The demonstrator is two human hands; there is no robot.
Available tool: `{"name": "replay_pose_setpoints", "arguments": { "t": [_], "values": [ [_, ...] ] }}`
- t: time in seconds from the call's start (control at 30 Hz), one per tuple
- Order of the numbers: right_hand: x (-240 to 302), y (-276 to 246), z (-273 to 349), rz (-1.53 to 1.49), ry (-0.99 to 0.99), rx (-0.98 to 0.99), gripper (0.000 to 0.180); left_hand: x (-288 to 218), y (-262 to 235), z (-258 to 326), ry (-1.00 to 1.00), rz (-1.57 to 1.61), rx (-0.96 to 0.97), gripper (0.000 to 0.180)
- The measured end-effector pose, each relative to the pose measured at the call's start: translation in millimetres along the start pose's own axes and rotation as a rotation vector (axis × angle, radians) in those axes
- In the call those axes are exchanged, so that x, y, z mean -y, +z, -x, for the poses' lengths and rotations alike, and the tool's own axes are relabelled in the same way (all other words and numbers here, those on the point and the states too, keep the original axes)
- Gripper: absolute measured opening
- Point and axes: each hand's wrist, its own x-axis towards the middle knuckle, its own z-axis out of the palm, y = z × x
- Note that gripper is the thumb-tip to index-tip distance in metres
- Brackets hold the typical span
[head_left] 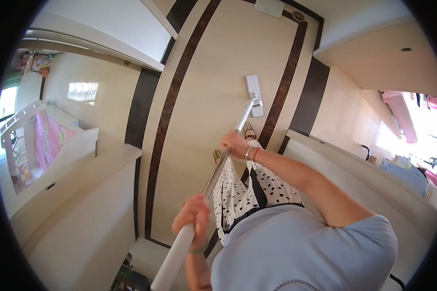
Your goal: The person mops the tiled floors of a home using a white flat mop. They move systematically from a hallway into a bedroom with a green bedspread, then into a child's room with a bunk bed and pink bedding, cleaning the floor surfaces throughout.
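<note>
The mop head (253,92), a flat pale pad on a swivel joint, lay on the floor (216,72) and served to place the rest. Just to its right ran a dark brown border strip (285,80), with little pale floor between the two. Farther right came a broad dark threshold (313,97) at a doorway. The widest stretch of floor for moving lay to the left of the mop head, reaching to the left border strip (176,92); more floor ran ahead of it, to a pale flat panel (269,8) and a small round patterned piece (298,16). Behind the mop head, close by, stood the right sandal (249,131), with the left sandal (217,156) farther back and to the left.

From the mop head the handle (214,180) slanted back and leftward. The right hand (235,144), nearer the mop head, was wrapped around it; the left hand (193,220), slightly blurred and farther back, gripped it near the thick white upper part.

The floor was cream and smooth, with a soft sheen. Well left of the mop head, beyond a doorway, a white house-shaped frame (85,140) stood with pink cloth (46,140); well right of it, bright light fell past pink fabric (400,116).
</note>
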Motion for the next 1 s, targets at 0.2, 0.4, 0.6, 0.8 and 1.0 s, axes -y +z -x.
{"name": "replay_pose_setpoints", "arguments": {
  "t": [0.2, 0.4, 0.6, 0.8, 1.0],
  "values": [
    [92.1, 32.5, -21.2, -0.173, -0.187, 0.27, 0.005, -73.4, 10.2, 52.1, -0.128, -0.373, -0.339, 0.019],
    [144.3, 50.1, -34.5, -0.238, -0.315, 0.688, 0.005, -91.0, 38.6, 64.9, -0.131, -0.525, -0.574, 0.016],
    [130.3, 22.5, -22.1, -0.235, -0.29, 0.709, 0.01, -79.7, 31.2, 65.9, 0.105, -0.482, -0.315, 0.025],
    [74.4, -47.7, -18.3, -0.074, -0.159, 0.584, 0.008, -58.5, 47.3, 26.7, 0.206, -0.244, -0.186, 0.024],
    [-2.2, -122.9, -26.2, -0.021, 0.004, 0.417, 0.014, -5.5, 85.6, -29.5, 0.25, -0.013, -0.061, 0.02]
  ]
}}
